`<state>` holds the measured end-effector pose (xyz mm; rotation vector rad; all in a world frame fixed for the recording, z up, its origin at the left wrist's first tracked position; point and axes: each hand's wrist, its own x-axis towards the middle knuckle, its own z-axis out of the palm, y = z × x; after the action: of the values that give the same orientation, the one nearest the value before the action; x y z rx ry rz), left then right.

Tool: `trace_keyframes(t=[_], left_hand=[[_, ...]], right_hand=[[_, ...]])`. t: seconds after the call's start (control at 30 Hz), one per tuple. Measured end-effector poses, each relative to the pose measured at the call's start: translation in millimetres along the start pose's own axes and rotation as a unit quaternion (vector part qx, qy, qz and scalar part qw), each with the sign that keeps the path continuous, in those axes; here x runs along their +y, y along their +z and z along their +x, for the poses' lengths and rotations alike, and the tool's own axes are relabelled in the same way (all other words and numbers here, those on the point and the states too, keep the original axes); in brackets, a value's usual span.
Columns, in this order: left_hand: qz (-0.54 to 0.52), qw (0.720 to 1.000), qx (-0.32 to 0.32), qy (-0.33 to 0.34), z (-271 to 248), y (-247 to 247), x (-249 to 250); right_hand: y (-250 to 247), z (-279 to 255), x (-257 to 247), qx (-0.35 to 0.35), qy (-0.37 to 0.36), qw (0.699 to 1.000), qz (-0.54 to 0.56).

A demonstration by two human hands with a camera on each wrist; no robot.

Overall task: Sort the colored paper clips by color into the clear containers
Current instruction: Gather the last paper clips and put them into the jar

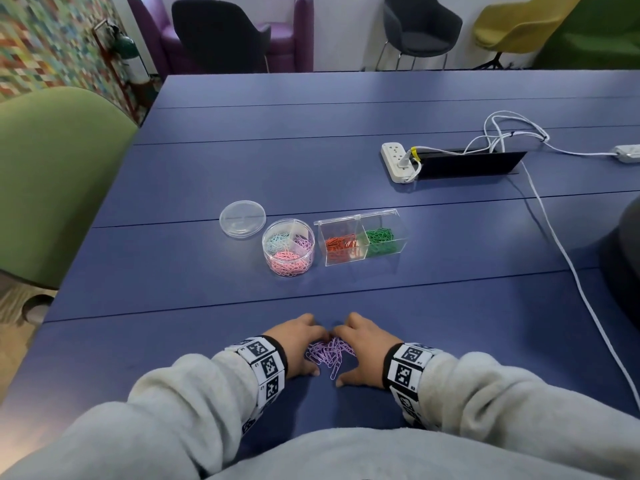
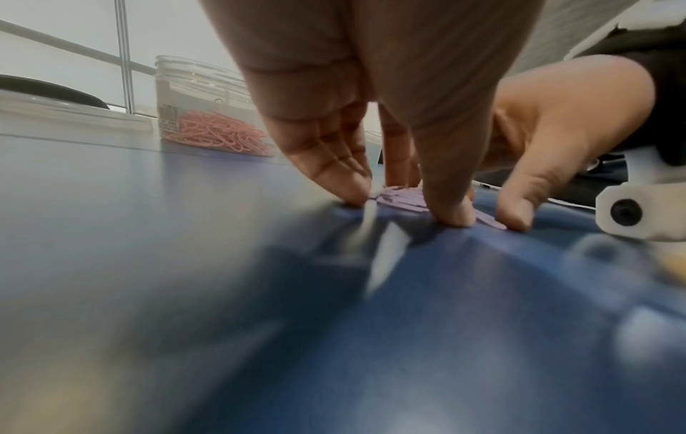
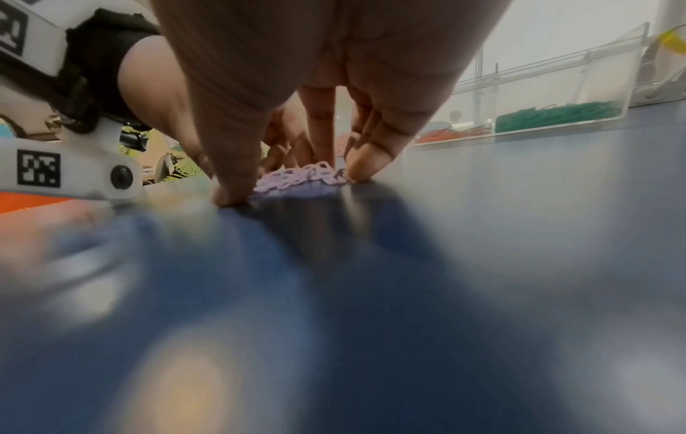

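Observation:
A pile of purple paper clips [image 1: 329,353] lies on the blue table near its front edge. My left hand [image 1: 304,348] and right hand [image 1: 356,351] cup it from both sides, fingertips down on the table and touching the clips [image 2: 403,199] [image 3: 297,179]; neither hand grips any. Farther back stands a round clear container [image 1: 288,247] with pink, light blue and purple clips in separate sections. Right of it is a clear rectangular box [image 1: 360,237], lid open, holding red clips [image 1: 341,244] and green clips [image 1: 381,240].
The round container's clear lid [image 1: 242,219] lies on the table behind and left of it. A white power strip [image 1: 398,161] and cables [image 1: 554,237] run along the right side. A green chair [image 1: 52,185] stands at the table's left edge.

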<state>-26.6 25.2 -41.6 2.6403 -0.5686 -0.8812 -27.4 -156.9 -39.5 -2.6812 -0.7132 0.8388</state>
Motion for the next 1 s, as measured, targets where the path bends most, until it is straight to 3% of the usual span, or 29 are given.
trace_keyframes(t=[0.53, 1.0], left_hand=[[0.06, 0.998, 0.009, -0.006, 8, -5, 10], [0.013, 0.997, 0.068, -0.035, 5, -11, -6]], right_hand=[[-11, 11, -1, -0.018, -0.001, 0.998, -0.057], [-20, 23, -2, -0.023, 0.037, 0.999, 0.003]])
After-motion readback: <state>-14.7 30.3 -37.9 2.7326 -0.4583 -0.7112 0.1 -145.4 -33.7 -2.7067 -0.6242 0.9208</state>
